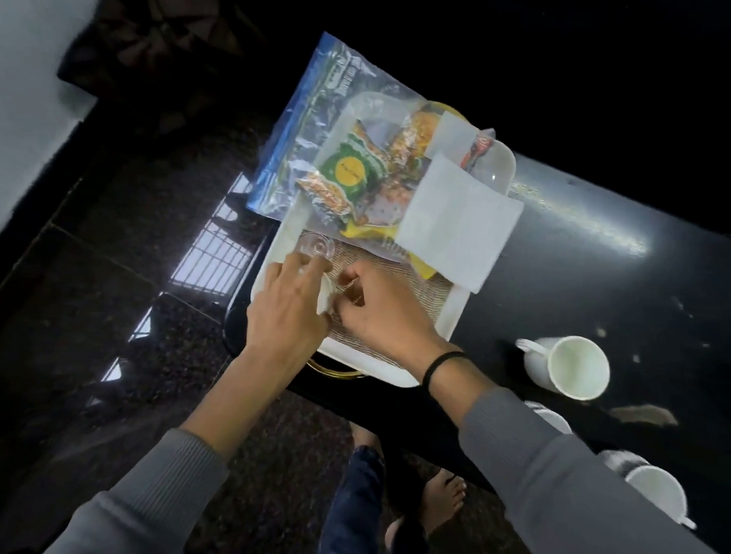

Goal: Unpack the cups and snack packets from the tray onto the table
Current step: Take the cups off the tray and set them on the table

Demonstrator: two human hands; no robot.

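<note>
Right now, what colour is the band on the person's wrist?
Black. The thin wristband on the right wrist shows clearly in the head view, just above the grey sleeve.

Grey ribbed sleeves were worn on both arms, a thin black band was seen beside the right sleeve's cuff; dark blue trousers, feet bare

Head camera looks steeply down, close over the tray and table.

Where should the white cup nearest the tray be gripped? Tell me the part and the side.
Grip the white cup by its handle, coming from the tray side. The cup leans with its open mouth toward the camera, and the handle sticks out on its left toward the tray, clear of the other cups.
</note>
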